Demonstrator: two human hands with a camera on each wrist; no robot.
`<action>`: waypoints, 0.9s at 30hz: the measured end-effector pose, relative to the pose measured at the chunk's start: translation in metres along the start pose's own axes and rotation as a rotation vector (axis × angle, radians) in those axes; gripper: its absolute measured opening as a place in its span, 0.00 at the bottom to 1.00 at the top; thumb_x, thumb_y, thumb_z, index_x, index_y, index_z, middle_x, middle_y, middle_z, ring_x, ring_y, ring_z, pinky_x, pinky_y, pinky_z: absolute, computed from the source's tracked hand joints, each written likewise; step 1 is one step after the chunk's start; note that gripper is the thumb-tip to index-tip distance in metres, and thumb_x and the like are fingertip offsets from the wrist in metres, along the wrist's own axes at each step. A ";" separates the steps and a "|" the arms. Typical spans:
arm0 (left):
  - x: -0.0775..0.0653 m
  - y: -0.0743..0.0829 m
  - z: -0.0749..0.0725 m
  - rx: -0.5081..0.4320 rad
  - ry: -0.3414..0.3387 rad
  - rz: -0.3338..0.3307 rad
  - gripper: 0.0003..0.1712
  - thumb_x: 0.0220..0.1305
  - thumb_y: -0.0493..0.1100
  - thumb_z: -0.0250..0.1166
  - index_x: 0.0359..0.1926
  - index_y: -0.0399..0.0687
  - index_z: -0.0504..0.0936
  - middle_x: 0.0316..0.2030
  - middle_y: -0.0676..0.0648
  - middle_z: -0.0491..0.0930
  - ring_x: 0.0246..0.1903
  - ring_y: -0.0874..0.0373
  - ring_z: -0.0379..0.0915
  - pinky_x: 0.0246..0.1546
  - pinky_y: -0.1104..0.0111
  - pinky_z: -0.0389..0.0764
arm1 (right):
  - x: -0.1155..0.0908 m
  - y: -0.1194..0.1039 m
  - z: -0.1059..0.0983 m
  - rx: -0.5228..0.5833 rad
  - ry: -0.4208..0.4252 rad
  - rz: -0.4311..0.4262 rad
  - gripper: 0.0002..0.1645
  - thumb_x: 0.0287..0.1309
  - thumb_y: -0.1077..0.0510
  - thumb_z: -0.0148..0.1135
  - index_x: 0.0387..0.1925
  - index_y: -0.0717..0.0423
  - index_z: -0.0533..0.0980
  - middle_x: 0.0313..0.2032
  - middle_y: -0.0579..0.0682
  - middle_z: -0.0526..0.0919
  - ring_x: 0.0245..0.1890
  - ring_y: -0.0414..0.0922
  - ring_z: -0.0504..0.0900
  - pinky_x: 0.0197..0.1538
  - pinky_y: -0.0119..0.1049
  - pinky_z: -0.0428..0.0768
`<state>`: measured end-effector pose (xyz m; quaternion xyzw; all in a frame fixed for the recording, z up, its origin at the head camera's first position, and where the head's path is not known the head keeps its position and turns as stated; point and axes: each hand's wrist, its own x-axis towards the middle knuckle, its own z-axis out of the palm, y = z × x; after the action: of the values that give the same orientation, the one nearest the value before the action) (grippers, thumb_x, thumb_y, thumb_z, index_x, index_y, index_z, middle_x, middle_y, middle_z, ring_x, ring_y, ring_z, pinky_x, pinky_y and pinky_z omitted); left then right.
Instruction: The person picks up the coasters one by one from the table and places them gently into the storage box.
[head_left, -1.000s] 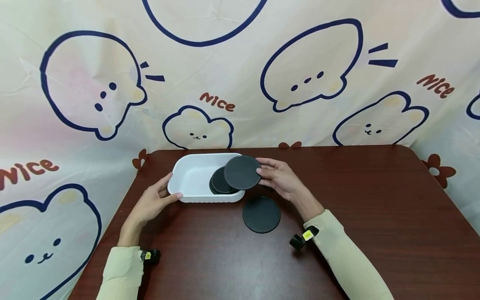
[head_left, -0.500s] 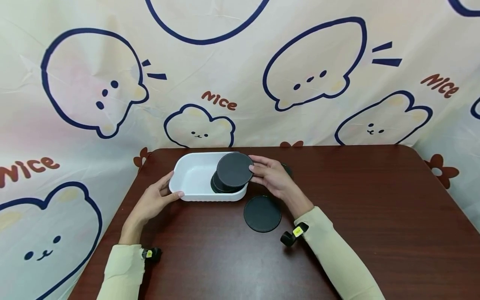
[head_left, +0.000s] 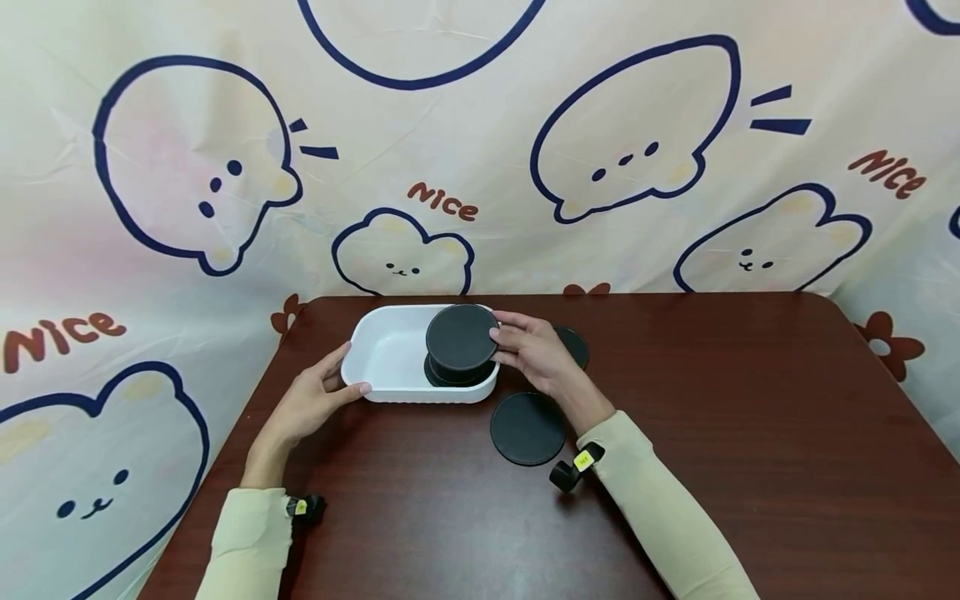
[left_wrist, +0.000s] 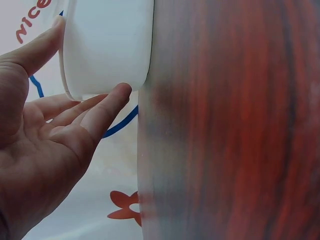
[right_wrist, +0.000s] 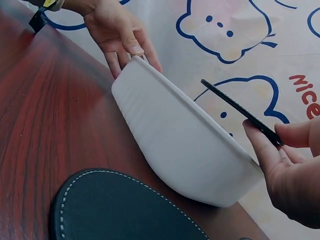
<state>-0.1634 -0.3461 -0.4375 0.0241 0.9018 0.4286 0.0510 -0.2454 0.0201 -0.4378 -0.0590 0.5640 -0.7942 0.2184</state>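
Observation:
A white oblong tray (head_left: 382, 354) stands near the far edge of the table. My left hand (head_left: 309, 402) grips its left end, with the thumb at the near corner, and the left wrist view shows the fingers against the tray's wall. Between thumb and fingers, my right hand (head_left: 538, 354) pinches a round black coaster (head_left: 461, 336) by its edge. In the right wrist view this coaster (right_wrist: 240, 111) is tilted and sits above the tray's rim. Below it, more black coasters (head_left: 442, 377) lie in the right part of the tray, mostly covered.
On the table in front of the tray lies a black coaster (head_left: 528, 428) with a stitched rim. Another coaster (head_left: 573, 344) shows partly behind my right hand. A printed cloth (head_left: 600, 100) hangs just beyond the table (head_left: 712, 400).
My right hand has moved left with the coaster, bringing it over those in the tray. That motion uncovers a coaster on the table behind the hand. The left hand keeps its grip.

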 end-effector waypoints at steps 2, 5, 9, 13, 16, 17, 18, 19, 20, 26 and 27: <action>0.001 0.001 0.001 -0.003 -0.001 0.002 0.55 0.74 0.51 0.72 0.87 0.44 0.47 0.81 0.31 0.61 0.73 0.35 0.73 0.65 0.49 0.78 | 0.000 0.001 0.000 -0.013 0.007 -0.001 0.33 0.79 0.66 0.56 0.81 0.59 0.64 0.75 0.66 0.73 0.60 0.45 0.87 0.53 0.34 0.89; 0.001 0.002 0.001 -0.012 -0.005 0.004 0.56 0.74 0.52 0.72 0.87 0.44 0.47 0.81 0.31 0.61 0.73 0.35 0.72 0.65 0.49 0.77 | -0.001 0.001 0.001 -0.033 0.021 -0.007 0.33 0.79 0.66 0.57 0.80 0.59 0.65 0.74 0.67 0.74 0.56 0.43 0.89 0.52 0.33 0.89; 0.001 0.003 0.001 -0.013 -0.007 -0.003 0.56 0.73 0.52 0.72 0.87 0.44 0.48 0.81 0.31 0.60 0.73 0.35 0.72 0.65 0.49 0.77 | -0.001 0.000 0.002 -0.052 0.029 -0.012 0.33 0.78 0.66 0.58 0.80 0.59 0.66 0.72 0.67 0.76 0.52 0.40 0.89 0.50 0.32 0.90; 0.000 0.003 0.000 0.004 -0.005 -0.013 0.56 0.74 0.53 0.72 0.87 0.44 0.47 0.82 0.31 0.60 0.73 0.35 0.72 0.66 0.50 0.78 | 0.000 0.001 0.004 -0.077 0.030 -0.017 0.33 0.78 0.66 0.58 0.80 0.59 0.66 0.71 0.67 0.77 0.48 0.37 0.90 0.49 0.31 0.90; 0.000 0.003 -0.001 0.012 -0.007 -0.011 0.56 0.74 0.53 0.71 0.87 0.43 0.47 0.82 0.31 0.59 0.74 0.35 0.71 0.65 0.52 0.79 | 0.001 0.002 0.006 -0.097 0.049 -0.025 0.32 0.78 0.65 0.59 0.79 0.58 0.68 0.69 0.67 0.79 0.44 0.36 0.90 0.47 0.30 0.90; 0.000 0.003 -0.001 0.014 -0.007 -0.009 0.56 0.74 0.53 0.71 0.87 0.44 0.46 0.82 0.31 0.59 0.74 0.35 0.71 0.65 0.53 0.80 | 0.001 0.002 0.006 -0.106 0.056 -0.030 0.32 0.78 0.65 0.60 0.78 0.58 0.68 0.68 0.66 0.80 0.44 0.36 0.90 0.47 0.30 0.90; -0.001 0.003 -0.002 0.015 -0.007 -0.008 0.56 0.74 0.53 0.71 0.87 0.43 0.46 0.82 0.31 0.58 0.74 0.35 0.71 0.65 0.54 0.80 | 0.001 0.002 0.007 -0.119 0.061 -0.037 0.31 0.78 0.65 0.60 0.78 0.58 0.69 0.68 0.66 0.80 0.43 0.36 0.90 0.46 0.30 0.90; -0.001 0.003 -0.002 0.015 -0.008 -0.008 0.56 0.74 0.53 0.71 0.87 0.43 0.46 0.82 0.31 0.58 0.75 0.35 0.70 0.65 0.55 0.80 | 0.001 0.002 0.008 -0.131 0.066 -0.042 0.31 0.78 0.64 0.60 0.78 0.57 0.70 0.67 0.66 0.81 0.43 0.36 0.90 0.46 0.30 0.90; 0.000 0.003 -0.002 0.015 -0.010 -0.007 0.56 0.74 0.53 0.71 0.87 0.43 0.46 0.82 0.31 0.58 0.75 0.35 0.70 0.64 0.56 0.81 | 0.001 0.002 0.008 -0.139 0.072 -0.044 0.30 0.78 0.64 0.61 0.77 0.57 0.70 0.66 0.66 0.82 0.42 0.36 0.90 0.46 0.30 0.90; 0.000 0.002 -0.001 0.014 -0.011 -0.007 0.56 0.74 0.53 0.71 0.87 0.43 0.46 0.82 0.30 0.58 0.74 0.35 0.71 0.63 0.58 0.82 | -0.002 0.000 0.011 -0.205 0.091 -0.053 0.29 0.77 0.63 0.62 0.75 0.55 0.73 0.65 0.64 0.83 0.42 0.36 0.89 0.44 0.29 0.89; 0.001 0.002 -0.001 0.014 -0.012 -0.006 0.56 0.74 0.53 0.71 0.87 0.43 0.46 0.82 0.30 0.58 0.74 0.35 0.70 0.64 0.58 0.82 | -0.002 0.000 0.012 -0.216 0.092 -0.056 0.29 0.77 0.62 0.62 0.75 0.55 0.73 0.65 0.63 0.84 0.41 0.36 0.88 0.43 0.29 0.89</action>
<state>-0.1641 -0.3453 -0.4358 0.0244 0.9045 0.4218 0.0576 -0.2393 0.0108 -0.4333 -0.0616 0.6539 -0.7364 0.1623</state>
